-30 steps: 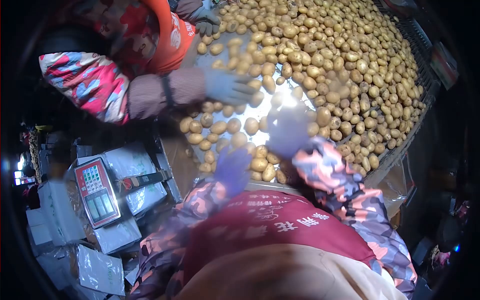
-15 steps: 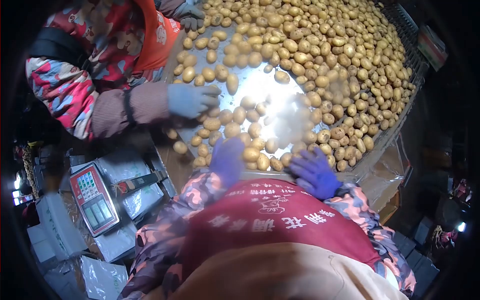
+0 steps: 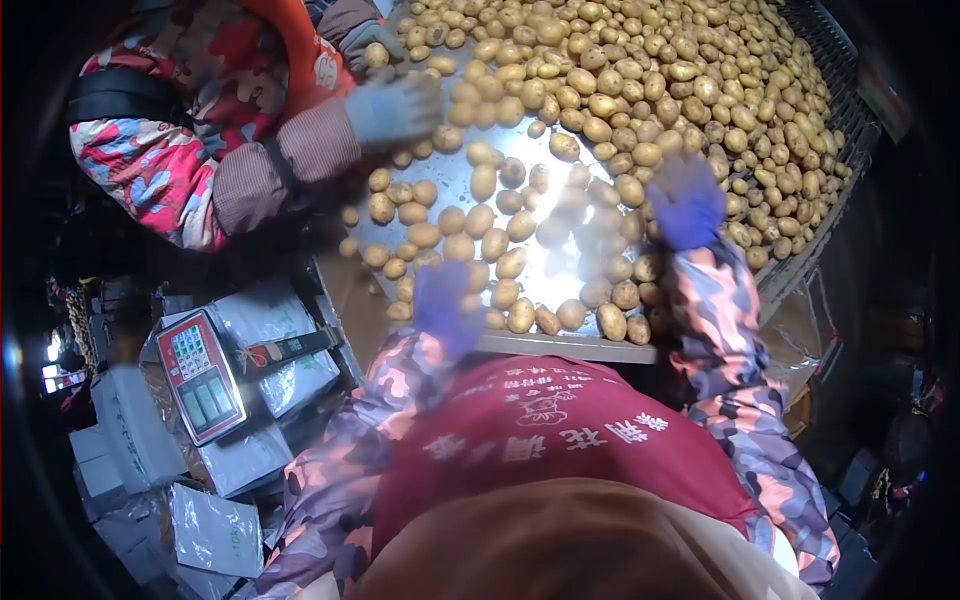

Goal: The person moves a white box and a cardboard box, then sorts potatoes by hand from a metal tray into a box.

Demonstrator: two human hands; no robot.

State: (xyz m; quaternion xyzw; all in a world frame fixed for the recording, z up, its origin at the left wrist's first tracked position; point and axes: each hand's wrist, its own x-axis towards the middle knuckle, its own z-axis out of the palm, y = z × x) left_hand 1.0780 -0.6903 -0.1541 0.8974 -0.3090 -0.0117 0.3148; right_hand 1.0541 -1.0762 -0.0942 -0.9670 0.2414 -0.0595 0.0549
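My left hand point(image 3: 446, 308), in a purple glove, is at the near edge of the metal table point(image 3: 390, 345), beside several loose potatoes point(image 3: 423, 235). Motion smears its fingers, and I make out nothing held in it. My right hand point(image 3: 688, 205), also gloved in purple, reaches forward over the near side of the big potato heap point(image 3: 690, 85). Its fingers look stretched out among the potatoes, though their tips are blurred. Bright glare on the bare metal washes out part of the surface between my hands.
Across at the left, a co-worker's gloved hand point(image 3: 395, 110) moves over the potatoes; their other hand point(image 3: 372, 45) is farther back. A red-rimmed digital scale point(image 3: 200, 377) sits left of me among white cartons point(image 3: 215, 530). A dark mesh edge point(image 3: 845, 120) borders the heap on the right.
My right hand has gone forward and right from the near edge onto the heap. My left hand stays near the edge. The co-worker's near hand has moved away from me. Loose potatoes have shifted.
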